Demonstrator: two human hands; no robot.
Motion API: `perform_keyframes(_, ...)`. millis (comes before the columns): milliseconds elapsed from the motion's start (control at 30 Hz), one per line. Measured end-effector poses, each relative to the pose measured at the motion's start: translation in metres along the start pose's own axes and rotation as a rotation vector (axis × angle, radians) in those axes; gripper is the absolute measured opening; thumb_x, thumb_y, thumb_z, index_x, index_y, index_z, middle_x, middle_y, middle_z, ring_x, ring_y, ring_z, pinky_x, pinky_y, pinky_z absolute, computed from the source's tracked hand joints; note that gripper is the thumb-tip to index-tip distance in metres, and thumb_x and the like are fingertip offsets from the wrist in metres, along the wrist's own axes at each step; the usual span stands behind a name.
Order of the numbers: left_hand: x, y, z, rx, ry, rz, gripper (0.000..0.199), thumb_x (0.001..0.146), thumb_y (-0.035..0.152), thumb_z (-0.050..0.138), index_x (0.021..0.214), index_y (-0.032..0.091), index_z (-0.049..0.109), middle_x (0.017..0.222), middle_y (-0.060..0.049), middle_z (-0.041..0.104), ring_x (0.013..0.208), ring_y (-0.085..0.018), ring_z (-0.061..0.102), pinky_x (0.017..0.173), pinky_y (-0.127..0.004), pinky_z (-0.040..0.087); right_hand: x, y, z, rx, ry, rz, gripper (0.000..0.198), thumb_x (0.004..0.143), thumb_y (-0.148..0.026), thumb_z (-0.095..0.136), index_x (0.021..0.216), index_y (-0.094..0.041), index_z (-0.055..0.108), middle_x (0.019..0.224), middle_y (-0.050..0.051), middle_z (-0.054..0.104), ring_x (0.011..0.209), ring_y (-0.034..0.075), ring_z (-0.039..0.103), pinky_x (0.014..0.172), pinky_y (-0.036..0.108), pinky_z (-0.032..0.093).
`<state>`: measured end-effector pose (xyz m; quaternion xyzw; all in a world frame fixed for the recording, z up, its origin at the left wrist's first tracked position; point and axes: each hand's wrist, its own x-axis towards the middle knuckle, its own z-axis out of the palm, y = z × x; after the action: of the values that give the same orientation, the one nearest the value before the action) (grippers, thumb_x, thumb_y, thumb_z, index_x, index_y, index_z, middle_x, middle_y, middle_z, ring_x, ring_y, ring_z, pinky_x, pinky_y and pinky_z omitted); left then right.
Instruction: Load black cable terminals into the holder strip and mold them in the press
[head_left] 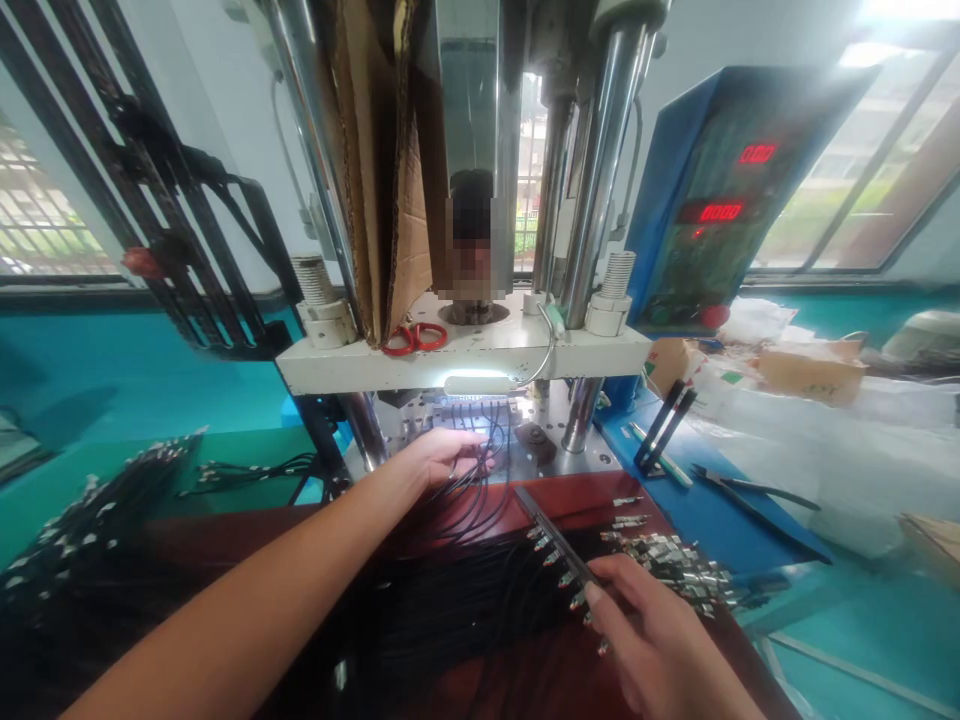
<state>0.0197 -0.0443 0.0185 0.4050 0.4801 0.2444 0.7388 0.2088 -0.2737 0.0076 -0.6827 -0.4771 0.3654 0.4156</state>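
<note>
My left hand reaches under the press plate, its fingers curled around thin black cables that come down from a lit metal fixture. In my right hand, closed between thumb and fingers, is a dark narrow bar. Small metal cable ends stick out along the bar's lower side, and black cables trail from it toward the left. A thick bundle of black cables lies on the dark red table below my hands. Many metal connector ends are spread at its right end.
The white press plate carries red-handled scissors and a small lamp. Pliers lie on a blue surface at right, below a blue control box. More cables lie at left.
</note>
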Motion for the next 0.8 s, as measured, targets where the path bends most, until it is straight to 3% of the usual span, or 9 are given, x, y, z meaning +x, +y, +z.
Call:
perform_keyframes(133,0.012,-0.003,-0.001,-0.140,-0.139,-0.073,0.007,0.085,0.016,0.056,0.080,0.011,0.057,0.083,-0.007,0.066,0.081,-0.018,0.066,0.079,-0.036,0.053,0.004,-0.005,-0.017,-0.409,-0.146,-0.196,0.025,0.083,-0.044,0.050,0.090,-0.024,0.065,0.069,0.004,0.070,0.062,0.022,0.066,0.055,0.027,0.046)
perform_keyframes(267,0.013,-0.008,-0.006,-0.245,-0.243,-0.079,0.007,0.082,0.016,0.060,0.083,0.010,0.059,0.087,-0.010,0.067,0.089,-0.020,0.066,0.087,-0.035,0.052,0.016,-0.020,-0.039,-0.635,-0.173,-0.281,0.023,0.081,-0.042,0.056,0.084,-0.024,0.070,0.075,0.008,0.072,0.071,0.026,0.067,0.064,0.030,0.047)
perform_keyframes(367,0.015,-0.012,-0.007,-0.278,-0.284,-0.094,0.012,0.079,0.015,0.064,0.087,0.007,0.060,0.086,-0.012,0.067,0.085,-0.021,0.067,0.087,-0.038,0.052,0.045,-0.045,-0.042,-0.699,-0.178,-0.412,0.029,0.089,-0.039,0.047,0.083,-0.024,0.070,0.079,0.007,0.072,0.076,0.023,0.066,0.070,0.031,0.046)
perform_keyframes(467,0.015,-0.015,-0.007,-0.293,-0.320,-0.099,0.018,0.076,0.014,0.067,0.092,0.006,0.061,0.089,-0.014,0.068,0.086,-0.023,0.067,0.086,-0.039,0.052,0.100,-0.071,-0.024,-0.738,-0.203,-0.560,0.034,0.096,-0.030,0.037,0.093,-0.021,0.069,0.091,0.006,0.070,0.086,0.020,0.064,0.077,0.030,0.045)
perform_keyframes(533,0.014,-0.016,-0.007,-0.305,-0.336,-0.090,0.021,0.076,0.014,0.067,0.095,0.005,0.061,0.091,-0.014,0.068,0.089,-0.023,0.067,0.086,-0.037,0.051,0.145,-0.084,-0.003,-0.807,-0.170,-0.588,0.031,0.097,-0.024,0.037,0.104,-0.017,0.067,0.105,0.009,0.067,0.101,0.020,0.059,0.088,0.029,0.043)
perform_keyframes(600,0.013,-0.016,-0.007,-0.321,-0.344,-0.073,0.020,0.078,0.013,0.065,0.096,0.005,0.061,0.092,-0.014,0.068,0.088,-0.020,0.066,0.085,-0.033,0.051,0.189,-0.090,0.020,-0.825,-0.139,-0.557,0.029,0.097,-0.021,0.038,0.112,-0.014,0.062,0.116,0.012,0.062,0.110,0.021,0.055,0.093,0.033,0.041)
perform_keyframes(667,0.012,-0.016,-0.008,-0.336,-0.348,-0.055,0.017,0.080,0.012,0.062,0.095,0.005,0.062,0.095,-0.015,0.068,0.083,-0.016,0.066,0.081,-0.029,0.051,0.225,-0.091,0.038,-0.845,-0.152,-0.496,0.026,0.095,-0.028,0.048,0.113,-0.015,0.059,0.116,0.010,0.061,0.104,0.021,0.058,0.089,0.041,0.046)
perform_keyframes(800,0.013,-0.015,-0.010,-0.355,-0.354,-0.044,0.017,0.083,0.019,0.061,0.091,0.005,0.063,0.095,-0.014,0.067,0.067,-0.012,0.063,0.069,-0.026,0.051,0.265,-0.086,0.057,-0.866,-0.207,-0.402,0.026,0.091,-0.032,0.056,0.112,-0.017,0.059,0.114,0.007,0.060,0.096,0.020,0.061,0.082,0.040,0.052)
